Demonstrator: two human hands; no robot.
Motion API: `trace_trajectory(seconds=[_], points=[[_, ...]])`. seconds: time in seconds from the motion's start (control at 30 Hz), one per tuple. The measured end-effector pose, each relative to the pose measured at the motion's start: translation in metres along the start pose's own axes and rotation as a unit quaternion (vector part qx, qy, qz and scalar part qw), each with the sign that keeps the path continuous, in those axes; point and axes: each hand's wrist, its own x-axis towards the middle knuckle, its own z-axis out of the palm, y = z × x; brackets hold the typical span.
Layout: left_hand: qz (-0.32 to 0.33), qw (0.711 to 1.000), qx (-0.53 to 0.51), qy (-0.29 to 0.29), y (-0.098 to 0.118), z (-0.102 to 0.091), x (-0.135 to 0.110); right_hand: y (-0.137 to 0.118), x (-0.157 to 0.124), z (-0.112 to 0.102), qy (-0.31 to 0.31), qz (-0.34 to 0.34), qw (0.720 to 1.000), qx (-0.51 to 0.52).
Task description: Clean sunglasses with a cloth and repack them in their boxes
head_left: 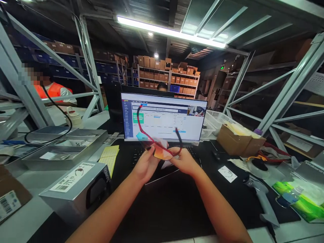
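Grips red-framed glasses with 2 hands, pinching 1 end of the front in the left hand and the other in the right hand. Holds them above the keyboard, before the lit monitor, with 2 temples unfolded upward. Has a grey box at left, a scanner at right.

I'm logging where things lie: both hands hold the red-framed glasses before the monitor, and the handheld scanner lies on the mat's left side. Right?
Not quite: the head view shows the handheld scanner on the mat's right side. Left hand and right hand do hold the red-framed glasses before the monitor.
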Motion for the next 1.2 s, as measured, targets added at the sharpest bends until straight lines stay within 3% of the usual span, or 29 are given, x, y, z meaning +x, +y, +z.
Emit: trace_trajectory(seconds=[0.17,0.27,0.43,0.6,0.77,0.83,0.97,1.1,1.2], points=[[0.013,0.998,0.057,-0.014,-0.005,0.003,-0.005,0.005,-0.001,-0.019,-0.092,0.087,0.992,0.007],[0.002,0.998,0.063,-0.005,-0.007,0.003,-0.004,0.008,-0.001,-0.031,-0.144,0.115,0.98,0.081],[-0.035,0.995,0.096,0.014,-0.015,-0.001,-0.002,0.008,-0.001,-0.045,0.062,0.104,0.99,0.07],[-0.063,0.981,0.176,-0.046,-0.027,-0.003,-0.007,-0.004,-0.001,-0.041,-0.024,0.085,0.993,0.075],[-0.066,0.978,0.185,-0.071,-0.033,0.0,-0.011,0.005,0.003,-0.028,0.035,0.124,0.988,0.09],[-0.043,0.981,0.187,-0.036,-0.032,0.001,-0.008,0.011,0.005,-0.03,0.08,0.114,0.986,0.086],[0.073,0.979,0.166,0.098,-0.02,-0.002,0.001,0.017,0.005,-0.047,0.195,0.097,0.975,0.035],[0.162,0.961,0.181,0.131,0.005,-0.006,0.006,0.012,-0.001,-0.069,0.196,0.077,0.976,-0.061],[0.223,0.933,0.246,0.142,0.022,-0.007,0.003,0.004,-0.006,-0.075,0.188,0.065,0.973,-0.121]])
